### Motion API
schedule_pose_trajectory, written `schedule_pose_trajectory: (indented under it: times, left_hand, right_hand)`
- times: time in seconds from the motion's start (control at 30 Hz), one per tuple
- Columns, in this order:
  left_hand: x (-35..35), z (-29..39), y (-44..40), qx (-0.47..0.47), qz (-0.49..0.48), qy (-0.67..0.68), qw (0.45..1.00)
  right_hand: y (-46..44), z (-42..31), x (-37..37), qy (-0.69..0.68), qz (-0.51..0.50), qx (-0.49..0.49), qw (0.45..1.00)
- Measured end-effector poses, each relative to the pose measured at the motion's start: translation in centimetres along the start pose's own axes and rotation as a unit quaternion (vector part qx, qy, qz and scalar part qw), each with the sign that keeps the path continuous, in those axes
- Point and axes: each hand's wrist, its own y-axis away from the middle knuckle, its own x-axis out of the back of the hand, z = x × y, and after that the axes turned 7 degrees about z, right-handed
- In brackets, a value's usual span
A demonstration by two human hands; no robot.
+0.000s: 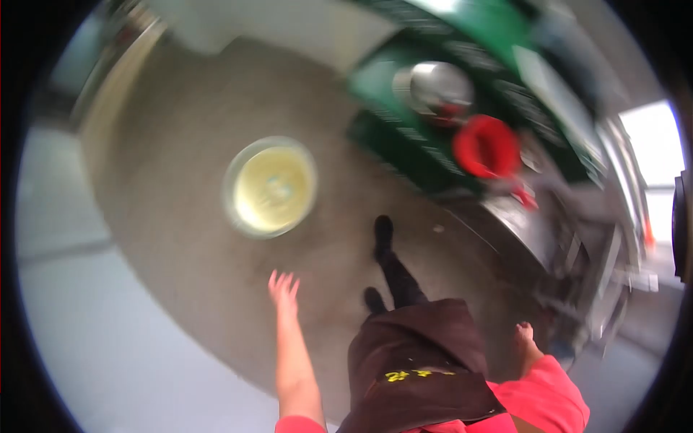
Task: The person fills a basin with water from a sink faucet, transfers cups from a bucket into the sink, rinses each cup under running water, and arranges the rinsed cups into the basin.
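My left hand [285, 289] is stretched forward over the floor, its fingers apart and nothing in them. Beyond its fingertips, a round pale tub [232, 189] stands on the floor with yellowish liquid [271, 180] inside, and a small whitish patch shows in the liquid. Low at the right, beside my body, is my right hand [525, 333]; it is small and blurred, and its fingers cannot be made out clearly. No object touches either hand visibly.
Green crates [419, 148] with white lettering stand at the upper right. A shiny metal pot [442, 90] and a red funnel-like vessel [487, 146] rest there. Metal framework [599, 281] is at the right. A pale wall [94, 289] curves along the left.
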Motion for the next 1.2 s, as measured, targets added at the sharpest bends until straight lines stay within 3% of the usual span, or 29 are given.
schedule_pose_trajectory:
  times: [0.03,0.07,0.1,0.13,0.17,0.23,0.43,0.47,0.5,0.57,0.67,0.7,0.73,0.8,0.93,1.0,1.07,1.2]
  left_hand:
    - [1.5,-1.0,3.0,0.018,-0.004,-0.049,0.999]
    - [4.4,-3.1,5.2,0.033,-0.029,-0.08,0.996]
    - [7.0,-4.7,7.3,0.068,-0.024,-0.118,0.99]
    - [8.0,-5.1,10.8,0.107,0.054,-0.138,0.983]
    - [11.2,-7.1,9.9,0.204,0.136,-0.171,0.954]
    - [10.7,-9.0,12.5,0.245,0.183,-0.29,0.907]
    - [1.0,-15.6,17.5,0.141,0.093,-0.426,0.889]
    - [-1.0,-16.9,18.6,0.122,0.089,-0.426,0.892]
    - [-3.8,-18.4,19.8,0.099,0.08,-0.424,0.897]
    - [-10.7,-22.0,22.3,0.045,0.03,-0.394,0.918]
    - [-25.1,-28.4,30.6,0.039,-0.168,-0.23,0.958]
    - [-31.0,-30.6,38.1,-0.052,-0.206,-0.256,0.943]
    - [-36.4,-33.5,42.1,-0.08,-0.256,-0.238,0.934]
    - [-45.0,-36.7,54.8,-0.06,-0.389,-0.17,0.903]
    - [-56.3,-42.5,74.5,-0.041,-0.575,-0.195,0.793]
    - [-60.2,-45.8,79.7,0.04,-0.659,-0.187,0.727]
    - [-62.4,-49.0,83.9,0.129,-0.661,-0.194,0.713]
    - [-66.0,-54.7,87.1,0.25,-0.613,-0.223,0.716]
  right_hand:
    - [0.1,6.8,2.9,0.006,0.079,-0.018,0.997]
    - [-1.6,13.4,6.0,-0.198,-0.006,-0.173,0.965]
    - [9.4,8.0,10.6,-0.165,0.181,-0.166,0.955]
    - [11.5,10.2,13.3,-0.236,0.232,-0.196,0.923]
    - [12.6,12.7,15.5,-0.288,0.274,-0.221,0.891]
    - [12.0,19.2,18.5,-0.37,0.348,-0.298,0.809]
    - [10.9,37.2,20.0,-0.578,0.46,-0.415,0.531]
    - [8.4,42.2,17.8,-0.611,0.46,-0.435,0.474]
    - [8.5,42.8,18.3,-0.616,0.477,-0.48,0.403]
    - [3.4,52.3,14.6,-0.685,0.383,-0.496,0.37]
    - [-5.7,54.5,16.5,-0.763,0.346,-0.406,0.363]
    - [-7.3,49.6,21.9,-0.735,0.377,-0.403,0.394]
    - [-10.0,47.0,25.6,-0.738,0.372,-0.347,0.444]
    - [-13.8,40.2,34.8,-0.739,0.315,-0.21,0.557]
    - [-22.8,26.4,46.6,-0.706,0.224,0.037,0.671]
    - [-25.5,18.8,49.8,-0.727,0.142,0.081,0.667]
    - [-28.7,12.6,50.6,-0.73,0.044,0.093,0.676]
    - [-36.0,3.5,51.1,-0.841,-0.121,0.037,0.526]
